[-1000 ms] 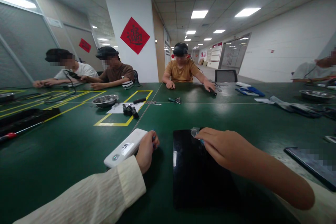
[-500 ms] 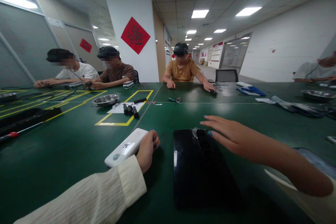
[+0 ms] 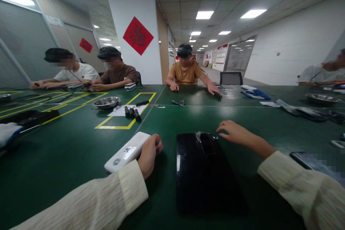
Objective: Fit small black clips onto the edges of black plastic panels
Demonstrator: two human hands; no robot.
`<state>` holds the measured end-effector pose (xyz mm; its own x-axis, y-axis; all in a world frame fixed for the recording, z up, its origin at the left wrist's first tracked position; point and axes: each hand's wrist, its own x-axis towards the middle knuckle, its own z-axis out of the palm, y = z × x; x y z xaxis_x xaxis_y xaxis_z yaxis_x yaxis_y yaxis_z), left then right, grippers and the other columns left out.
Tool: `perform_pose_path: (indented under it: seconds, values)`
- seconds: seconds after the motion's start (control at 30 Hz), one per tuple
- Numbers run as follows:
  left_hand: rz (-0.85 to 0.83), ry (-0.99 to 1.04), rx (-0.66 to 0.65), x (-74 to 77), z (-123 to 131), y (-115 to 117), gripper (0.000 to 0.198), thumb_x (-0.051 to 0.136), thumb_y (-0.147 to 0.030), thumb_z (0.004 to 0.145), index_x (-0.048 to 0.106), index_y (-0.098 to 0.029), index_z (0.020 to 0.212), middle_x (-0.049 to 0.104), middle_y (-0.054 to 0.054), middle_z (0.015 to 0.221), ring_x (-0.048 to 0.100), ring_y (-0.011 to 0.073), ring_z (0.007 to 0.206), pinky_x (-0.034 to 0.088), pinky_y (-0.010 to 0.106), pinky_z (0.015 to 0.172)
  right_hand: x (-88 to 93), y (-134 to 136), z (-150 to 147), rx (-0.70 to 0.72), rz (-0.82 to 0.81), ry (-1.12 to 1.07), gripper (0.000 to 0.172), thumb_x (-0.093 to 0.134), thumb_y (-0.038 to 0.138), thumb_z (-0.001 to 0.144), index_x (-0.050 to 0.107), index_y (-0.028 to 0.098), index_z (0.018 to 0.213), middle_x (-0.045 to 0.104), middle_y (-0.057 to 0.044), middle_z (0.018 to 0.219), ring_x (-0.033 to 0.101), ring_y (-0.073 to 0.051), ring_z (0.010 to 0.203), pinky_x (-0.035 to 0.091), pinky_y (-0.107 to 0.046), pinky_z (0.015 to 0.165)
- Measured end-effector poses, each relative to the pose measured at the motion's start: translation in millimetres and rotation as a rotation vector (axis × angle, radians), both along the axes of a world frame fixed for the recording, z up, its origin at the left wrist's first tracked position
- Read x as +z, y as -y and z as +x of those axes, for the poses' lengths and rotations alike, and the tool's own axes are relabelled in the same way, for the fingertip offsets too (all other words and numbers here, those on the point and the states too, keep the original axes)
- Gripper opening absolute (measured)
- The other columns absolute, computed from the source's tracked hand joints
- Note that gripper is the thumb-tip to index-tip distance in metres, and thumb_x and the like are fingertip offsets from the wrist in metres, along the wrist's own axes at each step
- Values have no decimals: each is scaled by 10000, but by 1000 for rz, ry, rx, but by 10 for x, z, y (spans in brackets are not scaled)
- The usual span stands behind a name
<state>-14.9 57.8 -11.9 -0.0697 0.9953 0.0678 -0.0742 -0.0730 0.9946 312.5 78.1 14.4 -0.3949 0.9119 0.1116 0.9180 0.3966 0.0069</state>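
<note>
A black glossy tablet point(image 3: 207, 179) lies flat on the green table point(image 3: 81, 158) in front of me, with a small clear film tab point(image 3: 198, 136) at its far edge. My right hand point(image 3: 234, 132) rests just off the tablet's far right corner, fingers loosely bent with the tips on the table, holding nothing. My left hand point(image 3: 150, 153) is curled into a loose fist on the table, against the near end of a white oblong device point(image 3: 126, 152). I see nothing inside the fist.
A dark phone point(image 3: 309, 161) lies at my right. Further off are a steel bowl point(image 3: 106, 102), small black parts point(image 3: 131, 112) on paper inside yellow tape lines, and a black tray point(image 3: 29, 118) at left. Several people sit across the table.
My right hand lifted off the tablet's far edge, spread above it, then settled on the table beside its far right corner. My left hand stayed put.
</note>
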Motion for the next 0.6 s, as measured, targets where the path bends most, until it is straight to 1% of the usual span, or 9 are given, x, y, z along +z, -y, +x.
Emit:
perform_pose_path:
  seconds: [0.13, 0.2, 0.33, 0.4, 0.47, 0.53, 0.57, 0.6]
  values:
    - [-3, 3, -8, 22, 12, 17, 305, 417, -309, 759, 301, -216, 493, 282, -63, 429, 290, 104, 421, 256, 250, 441, -6, 9, -7, 32, 20, -7, 259, 559, 185, 760, 711, 173, 970, 614, -135, 1094, 533, -269, 1080, 427, -374, 917]
    - [-8, 6, -19, 31, 16, 25, 305, 413, -307, 766, 299, -216, 498, 281, -63, 434, 289, 106, 423, 261, 249, 444, -9, 20, -30, 50, 28, -15, 210, 574, 184, 751, 726, 182, 896, 604, -133, 1099, 529, -271, 1079, 427, -376, 911]
    - [3, 1, -26, 20, 4, 20, 300, 406, -294, 772, 296, -217, 504, 279, -64, 436, 280, 110, 426, 258, 250, 446, -1, 42, -77, 75, 58, -36, 144, 577, 161, 748, 717, 178, 719, 621, -118, 994, 550, -262, 1024, 437, -370, 881]
    - [18, -16, -25, 2, -8, 7, 306, 402, -301, 780, 295, -219, 505, 281, -63, 435, 283, 113, 425, 261, 254, 451, 28, 50, -109, 68, 93, -58, 137, 576, 141, 740, 702, 162, 689, 618, -125, 957, 565, -263, 975, 444, -379, 853]
    - [40, -59, -38, -11, -12, 6, 315, 394, -327, 796, 308, -222, 512, 293, -59, 436, 302, 119, 427, 272, 258, 460, 84, 68, -181, 51, 139, -79, 145, 555, 145, 761, 688, 149, 706, 604, -137, 979, 565, -264, 950, 443, -397, 839]
    - [81, -134, -74, -9, 0, 39, 327, 388, -360, 815, 335, -222, 524, 326, -52, 445, 338, 126, 440, 292, 262, 479, 157, 124, -323, 41, 228, -178, 166, 509, 172, 813, 662, 151, 753, 592, -126, 993, 557, -244, 950, 438, -391, 845]
    - [104, -188, -114, -1, 13, 75, 334, 388, -371, 822, 351, -219, 528, 350, -47, 452, 361, 128, 450, 304, 263, 494, 196, 176, -423, 45, 294, -275, 172, 486, 191, 839, 642, 160, 774, 591, -109, 975, 555, -226, 942, 439, -376, 843]
    - [142, -226, -131, 11, 29, 122, 337, 391, -383, 834, 362, -215, 543, 369, -45, 470, 369, 128, 465, 311, 261, 508, 234, 246, -540, 56, 386, -442, 164, 478, 204, 854, 617, 168, 774, 593, -87, 928, 559, -206, 909, 446, -358, 826]
